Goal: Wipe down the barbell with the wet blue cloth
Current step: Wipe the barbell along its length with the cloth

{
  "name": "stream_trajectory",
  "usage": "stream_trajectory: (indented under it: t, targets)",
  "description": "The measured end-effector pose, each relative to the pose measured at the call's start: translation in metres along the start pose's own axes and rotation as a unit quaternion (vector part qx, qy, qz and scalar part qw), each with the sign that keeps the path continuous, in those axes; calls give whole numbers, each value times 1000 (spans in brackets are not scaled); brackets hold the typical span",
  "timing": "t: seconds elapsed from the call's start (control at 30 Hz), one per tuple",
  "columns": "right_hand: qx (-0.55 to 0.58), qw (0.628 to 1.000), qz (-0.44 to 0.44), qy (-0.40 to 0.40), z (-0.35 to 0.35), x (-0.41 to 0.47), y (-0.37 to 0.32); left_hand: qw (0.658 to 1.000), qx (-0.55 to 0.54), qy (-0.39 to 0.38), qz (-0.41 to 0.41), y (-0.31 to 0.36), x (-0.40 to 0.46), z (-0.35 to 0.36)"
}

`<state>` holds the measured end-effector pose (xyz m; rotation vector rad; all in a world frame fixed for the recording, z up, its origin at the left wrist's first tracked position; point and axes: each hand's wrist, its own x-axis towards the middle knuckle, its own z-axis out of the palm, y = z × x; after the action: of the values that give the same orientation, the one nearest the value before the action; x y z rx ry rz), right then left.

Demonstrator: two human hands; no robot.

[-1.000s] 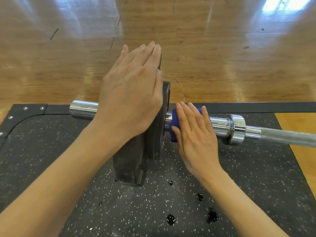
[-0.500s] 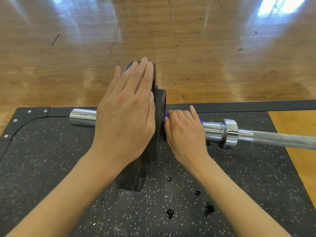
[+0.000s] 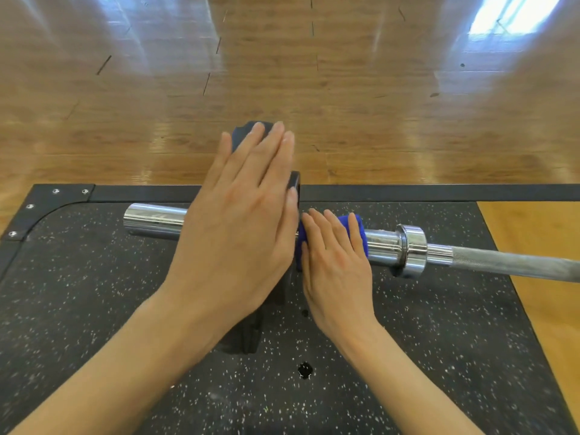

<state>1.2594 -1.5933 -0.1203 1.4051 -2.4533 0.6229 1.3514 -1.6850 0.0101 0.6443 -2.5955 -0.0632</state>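
Observation:
A chrome barbell point(image 3: 392, 244) lies across a black speckled mat, its sleeve end at the left and its knurled shaft running off to the right. Black weight plates point(image 3: 251, 128) stand on the sleeve. My left hand point(image 3: 241, 224) rests flat on the plates with straight fingers. The wet blue cloth point(image 3: 356, 226) is wrapped over the sleeve just right of the plates. My right hand point(image 3: 335, 265) presses the cloth onto the sleeve, fingers laid over the top. Most of the cloth is hidden under that hand.
The black speckled rubber mat point(image 3: 439, 340) has a dark metal frame point(image 3: 408, 193) along its far edge and bolted corner at left. Dark wet drops point(image 3: 305, 369) mark the mat near me. Beyond lies glossy wooden floor point(image 3: 345, 89).
My right hand with the cloth slid left up against the plates, then back right a little, so more blue cloth shows now. My left hand stays flat on the plates.

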Motion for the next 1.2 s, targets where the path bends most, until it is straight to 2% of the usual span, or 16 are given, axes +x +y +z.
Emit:
stream_trajectory:
  t: [0.17,0.4,0.6,0.67,0.73,0.8,0.83,0.93,1.0,1.07,1.1,1.2]
  targets:
    - [5,1000,-1,-10,-4,-15,-3,994,73,-35,74,1,18,5]
    - [19,1000,-2,9,-8,-32,-9,989,127,-42,57,1,-9,1]
    - [70,997,-26,19,-14,-53,-7,993,110,-26,35,13,-47,-8]
    - [67,998,-7,11,-20,-44,-10,994,104,-20,26,18,-61,-11]
    - [51,997,50,-17,-25,-18,-21,995,97,-15,18,20,-71,-13]
    - [22,993,68,-96,-32,-1,-29,995,95,-14,12,22,-80,-14]
    - [6,991,53,-123,-31,-5,-29,995,95,-14,10,22,-83,-15]
    - [14,994,19,-107,-38,-34,-12,996,83,-11,6,23,-93,-18]
    - [-35,985,34,-164,-46,-25,-13,997,77,-11,6,25,-99,-20]
    - [-32,963,33,-265,-51,-6,-25,997,76,-22,9,26,-106,-22]
    - [-26,956,17,-291,-53,-1,-29,997,68,-27,9,27,-110,-23]
    - [-36,955,-23,-295,-58,-4,-15,999,27,-32,3,29,-120,-30]
